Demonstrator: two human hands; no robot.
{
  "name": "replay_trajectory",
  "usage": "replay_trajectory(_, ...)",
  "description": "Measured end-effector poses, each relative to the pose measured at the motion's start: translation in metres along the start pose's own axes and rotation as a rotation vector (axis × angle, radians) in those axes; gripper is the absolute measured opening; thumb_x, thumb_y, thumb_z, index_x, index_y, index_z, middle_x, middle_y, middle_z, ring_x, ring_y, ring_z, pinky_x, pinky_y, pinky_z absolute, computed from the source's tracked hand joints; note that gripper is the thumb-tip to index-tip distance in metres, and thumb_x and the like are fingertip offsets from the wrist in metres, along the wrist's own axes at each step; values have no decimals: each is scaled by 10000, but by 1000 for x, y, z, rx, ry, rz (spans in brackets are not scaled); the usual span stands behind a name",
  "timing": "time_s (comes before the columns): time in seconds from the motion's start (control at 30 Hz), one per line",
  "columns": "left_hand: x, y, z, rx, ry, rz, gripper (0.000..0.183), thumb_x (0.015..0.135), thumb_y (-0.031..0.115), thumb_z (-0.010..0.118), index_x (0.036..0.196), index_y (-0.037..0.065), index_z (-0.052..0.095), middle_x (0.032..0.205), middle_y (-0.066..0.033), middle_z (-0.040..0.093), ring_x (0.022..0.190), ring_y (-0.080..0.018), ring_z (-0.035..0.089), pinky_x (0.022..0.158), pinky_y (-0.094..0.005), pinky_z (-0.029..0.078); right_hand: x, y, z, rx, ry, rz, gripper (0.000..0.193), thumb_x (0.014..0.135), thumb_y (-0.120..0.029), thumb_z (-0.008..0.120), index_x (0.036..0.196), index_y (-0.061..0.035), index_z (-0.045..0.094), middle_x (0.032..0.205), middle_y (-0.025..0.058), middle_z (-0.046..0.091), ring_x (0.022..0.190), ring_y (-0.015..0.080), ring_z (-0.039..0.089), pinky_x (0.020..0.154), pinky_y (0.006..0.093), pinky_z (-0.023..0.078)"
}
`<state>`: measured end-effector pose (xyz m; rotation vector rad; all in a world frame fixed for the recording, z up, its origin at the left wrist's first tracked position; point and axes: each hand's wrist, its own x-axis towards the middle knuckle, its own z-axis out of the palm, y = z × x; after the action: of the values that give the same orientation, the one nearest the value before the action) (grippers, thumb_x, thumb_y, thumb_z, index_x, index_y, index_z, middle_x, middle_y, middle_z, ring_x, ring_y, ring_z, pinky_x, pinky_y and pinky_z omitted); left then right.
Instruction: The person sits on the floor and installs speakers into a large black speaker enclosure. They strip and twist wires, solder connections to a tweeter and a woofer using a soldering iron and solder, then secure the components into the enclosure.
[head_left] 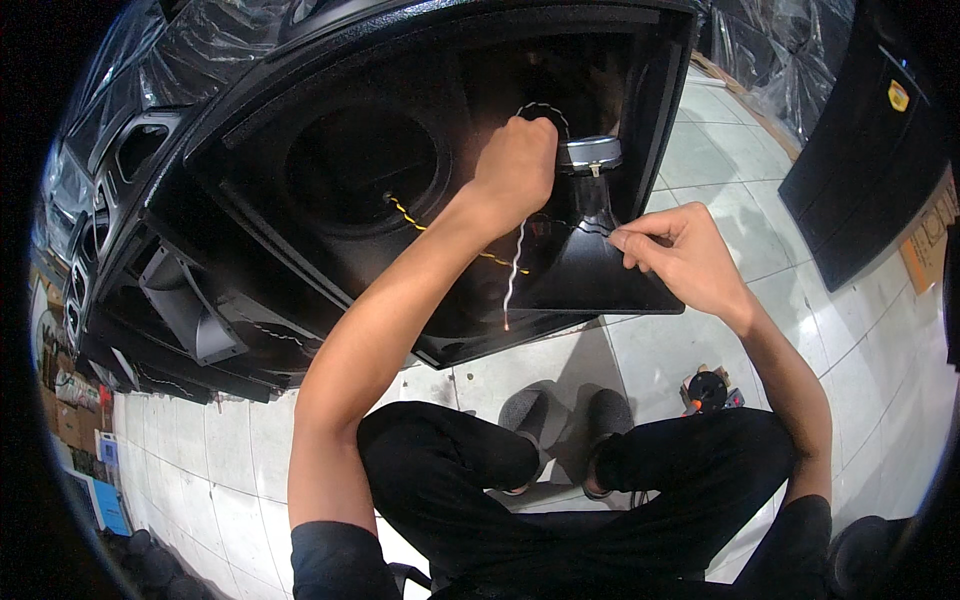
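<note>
An open black speaker cabinet [420, 60] lies before me, with a round speaker cutout [365, 165] in it. At its right side stands a black horn [590, 270] with a silver driver [590, 152] on top. My left hand [520, 165] is closed round a twisted wire; its white strand [516, 265] hangs below the fist with a bare copper tip. A loop of that wire shows above the knuckles. Beside the horn's neck, my right hand [685, 250] pinches a thin dark wire [595, 230]. A yellow-and-black twisted wire [405, 214] runs behind my left forearm.
More black speaker cabinets stand on the left, one with a grey horn [190, 305]. A black round item [708, 390] with orange parts sits on the tiled floor [740, 190] by my right knee. At right are a black panel [860, 160] and a cardboard box [930, 245].
</note>
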<state>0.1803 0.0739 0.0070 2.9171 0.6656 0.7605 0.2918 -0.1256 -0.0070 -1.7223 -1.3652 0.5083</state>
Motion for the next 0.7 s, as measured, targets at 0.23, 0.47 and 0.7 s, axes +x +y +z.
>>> replay_trajectory(0.23, 38, -9, 3, 85, -340, -24, 336, 762, -82, 595, 1086, -48, 680, 1091, -285, 675, 1055, -400, 667, 865, -441, 564, 2, -2, 9, 94, -10, -92, 204, 908, -124, 658, 941, 49, 759, 724, 87, 703, 657, 104, 622, 621, 264, 490)
replay_trajectory(0.47, 53, -5, -3, 221, -634, -160, 383, 770, -51, 625, 1150, -31, 669, 1177, -258, 664, 1115, -377, 654, 874, -446, 566, 3, 0, 6, 62, 12, -91, 205, 934, -132, 662, 964, 45, 762, 716, 72, 690, 636, 100, 597, 595, 245, 478)
replay_trajectory(0.7, 29, 1, -15, 158, -478, -7, 374, 773, -62, 620, 1147, -69, 640, 1119, -282, 670, 1062, -423, 661, 853, -454, 562, 2, 3, 8, 88, 74, -74, 211, 939, -150, 660, 900, 31, 761, 676, 54, 665, 615, 85, 579, 585, 237, 463)
